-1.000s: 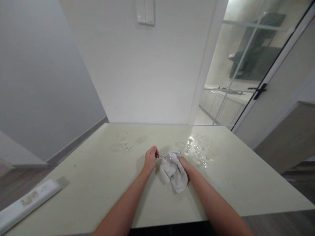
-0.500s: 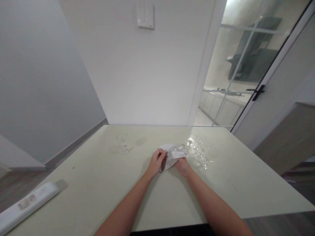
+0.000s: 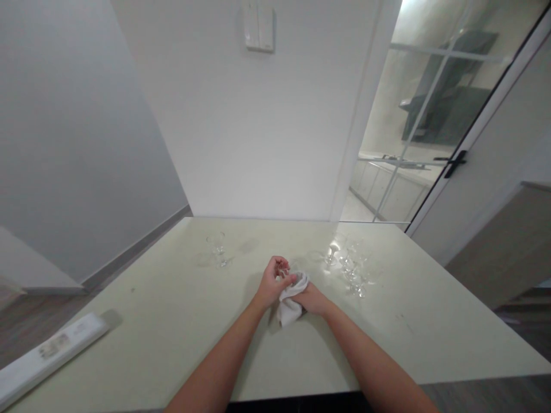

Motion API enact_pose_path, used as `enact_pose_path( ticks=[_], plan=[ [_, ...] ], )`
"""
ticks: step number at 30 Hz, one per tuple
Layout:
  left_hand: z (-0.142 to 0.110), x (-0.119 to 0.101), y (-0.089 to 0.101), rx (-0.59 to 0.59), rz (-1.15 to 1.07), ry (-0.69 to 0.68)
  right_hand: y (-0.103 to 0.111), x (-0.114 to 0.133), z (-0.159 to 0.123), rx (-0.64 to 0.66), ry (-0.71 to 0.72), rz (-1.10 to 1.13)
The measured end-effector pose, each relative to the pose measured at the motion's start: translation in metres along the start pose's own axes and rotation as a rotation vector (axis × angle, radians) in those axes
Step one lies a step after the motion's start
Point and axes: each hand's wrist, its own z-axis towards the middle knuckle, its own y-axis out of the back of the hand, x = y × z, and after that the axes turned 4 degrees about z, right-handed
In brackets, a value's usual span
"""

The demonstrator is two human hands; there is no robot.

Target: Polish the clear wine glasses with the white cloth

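My left hand (image 3: 272, 282) is curled around a clear glass (image 3: 283, 269), of which only a small shiny part shows between the fingers. My right hand (image 3: 313, 298) grips a white cloth (image 3: 289, 310) that is bunched against the glass, with one end hanging down toward the tabletop. Fingers and cloth hide most of the glass. To the right of my hands, several clear stemmed glasses (image 3: 355, 275) stand close together, and one stemmed glass (image 3: 332, 252) catches the light at their left edge. A further stemmed glass (image 3: 218, 250) stands alone on the left.
The pale table (image 3: 181, 344) meets a white wall (image 3: 258, 143) at its far edge. A long white box (image 3: 51, 350) lies at the table's left front edge. On the right is a glazed door with a black handle (image 3: 451, 163).
The cloth has gone from spread flat around the glass to bunched and hanging lower. My right hand has moved left and down, close to my left hand; the left fingers have curled round the glass.
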Motion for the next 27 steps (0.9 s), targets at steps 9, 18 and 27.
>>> enact_pose_path(
  ticks=[9,18,27],
  plan=[
    [0.001,0.001,0.0,0.106,-0.214,0.12,0.0,-0.002,-0.001,-0.077,-0.091,0.103],
    [-0.004,-0.004,0.004,0.293,-0.326,0.155,0.006,0.003,-0.009,-0.068,-0.3,0.225],
    [0.003,0.002,0.001,0.114,-0.189,0.192,0.001,-0.002,-0.001,-0.11,-0.203,0.214]
  ],
)
